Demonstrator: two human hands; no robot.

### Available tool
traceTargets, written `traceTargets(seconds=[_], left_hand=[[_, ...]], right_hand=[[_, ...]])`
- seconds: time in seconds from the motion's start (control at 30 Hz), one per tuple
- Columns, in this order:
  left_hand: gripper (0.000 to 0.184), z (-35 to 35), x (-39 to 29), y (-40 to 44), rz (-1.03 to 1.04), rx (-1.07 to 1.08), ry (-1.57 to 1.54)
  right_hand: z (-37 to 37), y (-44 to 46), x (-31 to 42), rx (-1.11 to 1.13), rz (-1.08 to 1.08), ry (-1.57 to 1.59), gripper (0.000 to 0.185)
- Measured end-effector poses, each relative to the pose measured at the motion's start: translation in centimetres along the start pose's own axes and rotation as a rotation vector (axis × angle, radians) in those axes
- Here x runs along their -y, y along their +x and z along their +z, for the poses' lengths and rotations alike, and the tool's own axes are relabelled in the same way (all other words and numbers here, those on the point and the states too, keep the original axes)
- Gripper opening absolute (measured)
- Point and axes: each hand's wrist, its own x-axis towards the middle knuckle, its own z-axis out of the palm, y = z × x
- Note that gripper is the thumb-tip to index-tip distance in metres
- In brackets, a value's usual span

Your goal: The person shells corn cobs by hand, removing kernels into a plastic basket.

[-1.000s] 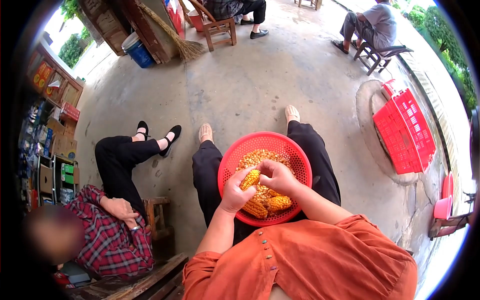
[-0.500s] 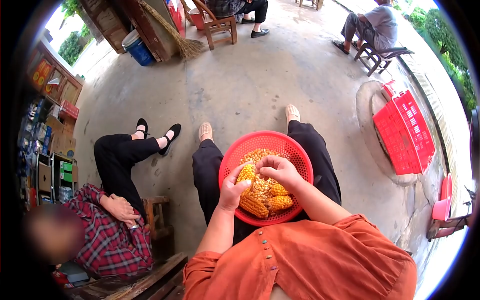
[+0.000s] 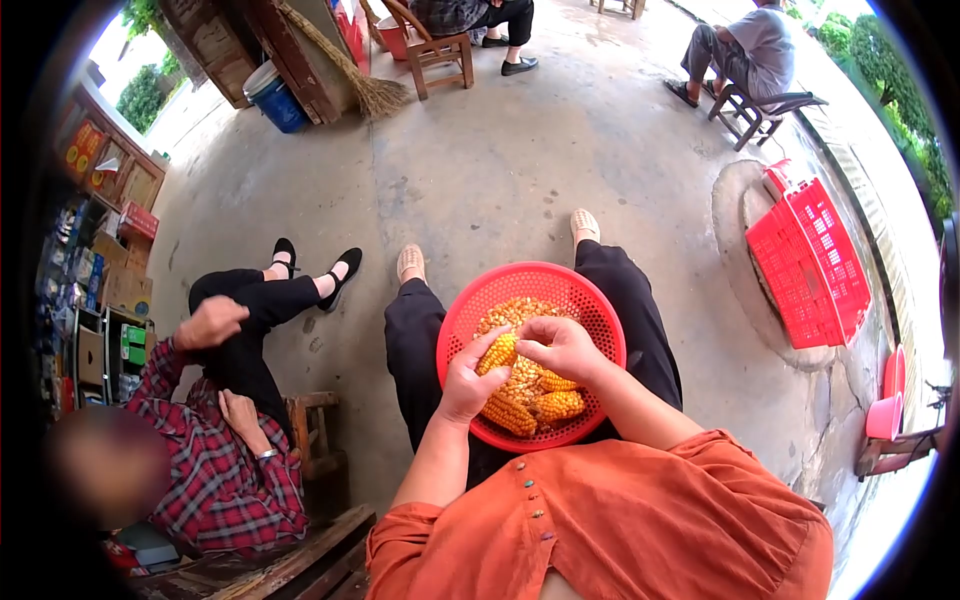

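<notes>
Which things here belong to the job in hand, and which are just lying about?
In the job: corn cob in the left hand, right hand at it, loose kernels, other cobs, red basket.

Lying about: broom, blue bucket, red crate, pink tub.

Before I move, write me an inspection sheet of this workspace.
Surface: grey floor with dark stains; the red basin rests on the lap, above it.
Job's things: loose kernels and corn cobs lie in the basin.
Hands: left hand holds a yellow cob; right hand is close by it, contact unclear.
Clutter: broom and blue bucket ahead; red crate to the right.
Cables: none clearly seen; dark shapes at the right edge are too indistinct to tell.
Surroundings: person in a plaid shirt seated at left, one hand raised; person in a grey top seated farther off.
</notes>
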Motion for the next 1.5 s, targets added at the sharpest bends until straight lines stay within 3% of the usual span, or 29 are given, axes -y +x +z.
traceTargets(seconds=[0.27,0.47,0.57,0.63,0.73,0.8,1.0,1.3,1.37,1.5], left_hand=[[0.049,0.2,0.9,0.2,0.157,-0.013,0.256],[0.05,1.0,-0.4,-0.1,0.284,-0.042,0.62],[0.052,0.8,0.5,0.1,0.32,-0.052,0.553],[0.055,0.7,0.8,0.2,0.076,-0.055,0.059],[0.058,0.4,-0.3,-0.3,-0.044,-0.053,-0.139],[0.059,0.1,-0.1,-0.1,-0.042,-0.056,-0.151],[0.061,0.1,-0.1,-0.1,-0.039,-0.043,-0.209],[0.058,0.0,1.4,0.2,0.117,-0.051,0.15],[0.054,0.3,1.1,0.3,0.282,-0.085,0.437],[0.052,1.1,-0.2,0.1,0.402,-0.075,0.75]], right_hand=[[0.0,-0.3,-0.5,0.03,0.076,0.105,0.012],[0.4,-0.2,-0.8,-0.008,0.14,0.092,0.011],[1.0,-0.2,-0.9,0.007,0.073,0.156,0.011],[0.8,0.0,-1.7,0.055,0.045,0.176,0.013],[0.0,0.3,-1.2,-0.004,-0.001,0.172,0.011],[-0.6,0.5,-0.8,-0.018,-0.033,0.098,0.009],[-0.3,0.2,0.0,0.022,-0.002,0.254,0.009],[-0.4,-0.1,0.5,0.041,0.079,0.213,0.016],[-0.8,-0.1,0.1,0.036,0.067,0.075,0.017],[-1.4,-0.3,0.5,0.06,0.122,-0.051,0.016]])
